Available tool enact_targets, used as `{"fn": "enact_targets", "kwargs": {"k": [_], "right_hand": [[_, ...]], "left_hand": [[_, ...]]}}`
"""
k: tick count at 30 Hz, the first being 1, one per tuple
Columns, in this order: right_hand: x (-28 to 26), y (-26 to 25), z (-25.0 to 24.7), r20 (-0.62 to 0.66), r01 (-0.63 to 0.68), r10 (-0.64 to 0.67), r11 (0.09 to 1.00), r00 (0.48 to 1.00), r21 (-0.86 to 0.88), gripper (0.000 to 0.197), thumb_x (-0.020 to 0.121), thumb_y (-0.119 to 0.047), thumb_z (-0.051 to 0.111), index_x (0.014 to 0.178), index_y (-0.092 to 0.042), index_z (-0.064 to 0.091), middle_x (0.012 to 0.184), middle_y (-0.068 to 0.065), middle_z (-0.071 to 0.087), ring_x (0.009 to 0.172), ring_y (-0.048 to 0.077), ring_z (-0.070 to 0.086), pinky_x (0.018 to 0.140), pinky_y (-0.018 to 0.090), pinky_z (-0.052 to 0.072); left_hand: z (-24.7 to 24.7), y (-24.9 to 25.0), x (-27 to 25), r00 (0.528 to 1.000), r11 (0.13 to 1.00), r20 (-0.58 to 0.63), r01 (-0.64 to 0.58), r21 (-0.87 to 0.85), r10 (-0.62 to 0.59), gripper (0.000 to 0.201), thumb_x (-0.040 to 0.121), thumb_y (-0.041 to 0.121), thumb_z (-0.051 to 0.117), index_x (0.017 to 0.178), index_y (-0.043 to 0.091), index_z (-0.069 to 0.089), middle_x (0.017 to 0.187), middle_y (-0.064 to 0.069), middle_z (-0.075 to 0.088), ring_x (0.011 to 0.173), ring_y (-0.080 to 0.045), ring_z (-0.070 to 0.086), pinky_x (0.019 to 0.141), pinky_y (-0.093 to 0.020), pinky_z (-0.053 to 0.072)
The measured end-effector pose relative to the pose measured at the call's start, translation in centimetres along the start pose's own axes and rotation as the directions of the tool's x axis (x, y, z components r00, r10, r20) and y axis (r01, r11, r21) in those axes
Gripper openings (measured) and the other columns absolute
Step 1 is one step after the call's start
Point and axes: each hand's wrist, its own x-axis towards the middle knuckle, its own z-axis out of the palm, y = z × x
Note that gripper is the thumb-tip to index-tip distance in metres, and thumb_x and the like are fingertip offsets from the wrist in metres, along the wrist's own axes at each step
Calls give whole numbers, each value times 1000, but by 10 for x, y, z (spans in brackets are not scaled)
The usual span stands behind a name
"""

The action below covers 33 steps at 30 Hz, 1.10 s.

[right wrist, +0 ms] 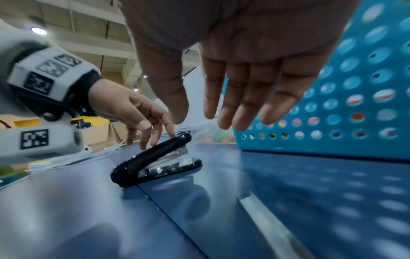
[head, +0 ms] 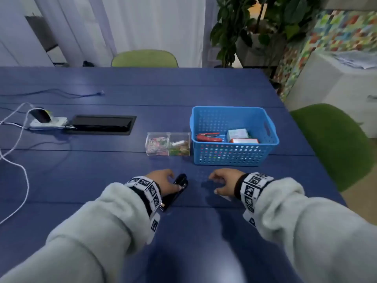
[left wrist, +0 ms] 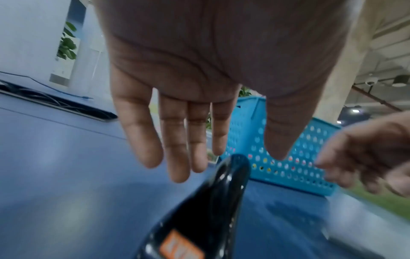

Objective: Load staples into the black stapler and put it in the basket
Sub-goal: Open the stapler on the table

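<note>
The black stapler (head: 181,179) (right wrist: 155,157) lies closed on the blue table (head: 102,176), front end pointing away from me. My left hand (head: 164,179) (right wrist: 133,108) hovers over it with relaxed fingers, fingertips touching its top near the front. My right hand (head: 223,181) (right wrist: 233,78) hangs open just right of it and holds nothing. A silver staple strip (right wrist: 266,220) lies on the table under the right hand. Just beyond both hands stands the blue perforated basket (head: 234,154) (left wrist: 288,166).
The basket holds a red stapler (head: 209,137) and small boxes (head: 237,134). A clear box of paper clips (head: 168,144) stands left of the basket. A power strip (head: 49,121), white cables and a cable hatch (head: 102,124) lie far left. A green chair (head: 330,139) stands at the right.
</note>
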Motion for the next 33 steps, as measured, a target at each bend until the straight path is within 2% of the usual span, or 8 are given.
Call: {"fn": "enact_targets", "kwargs": {"k": [3,9,15,19,23,28,30,33], "right_hand": [[30,-10,10,31,3,-2,999,1000,-32,54,73,-21,72,123,-19,52,126,5,58,108,21,56,92,26,43],[70,-20,25,83,46,-41,997,996,-67,75,66,-26,79,131,-25,42,130,9,49,120,25,48,101,32,40],[73,-30,40,186,72,-27,968,982,-240,50,69,-35,74,112,-16,57,118,12,55,111,31,54,95,35,46],[66,-20,43,194,83,-29,957,981,-279,45,72,-33,72,110,-15,57,118,14,55,112,33,52,96,37,46],[53,-3,39,139,28,3,976,990,-216,39,71,-32,74,103,-15,58,112,10,55,108,30,54,93,35,46],[43,6,43,113,-27,47,985,992,-172,38,72,-32,73,102,-16,57,97,1,45,107,28,53,93,35,46],[41,5,43,108,-31,50,984,993,-176,38,73,-33,72,103,-16,57,99,3,48,106,28,54,92,36,47],[40,3,43,110,-44,66,980,992,-192,39,74,-33,71,105,-16,56,107,7,52,107,28,53,91,35,45]], "left_hand": [[12,4,10,998,999,61,-3,41,1,61,74,45,69,125,21,47,125,-7,60,113,-27,58,89,-30,46],[26,7,17,996,995,50,-79,59,77,43,76,30,64,113,16,45,110,-11,66,99,-31,62,81,-38,51],[20,17,5,972,970,28,-231,-79,234,33,77,25,64,104,15,48,103,-10,66,93,-28,62,76,-34,50],[15,18,-3,949,937,-9,-314,-154,316,29,74,20,67,97,18,50,93,-6,65,86,-25,59,74,-31,48],[11,1,-8,948,886,-125,-318,-338,293,29,69,14,73,76,31,51,90,-2,70,85,-23,65,83,-34,55],[7,-43,-9,968,886,-184,-230,-402,168,25,70,15,74,67,31,55,95,-5,75,88,-23,69,86,-39,56],[6,-56,-6,979,930,-137,-186,-316,149,23,73,21,74,70,31,53,94,-1,72,85,-21,66,80,-34,54],[7,-59,-2,989,979,10,-143,-143,146,25,80,22,65,100,32,52,105,7,65,93,-18,60,81,-29,46]]}}
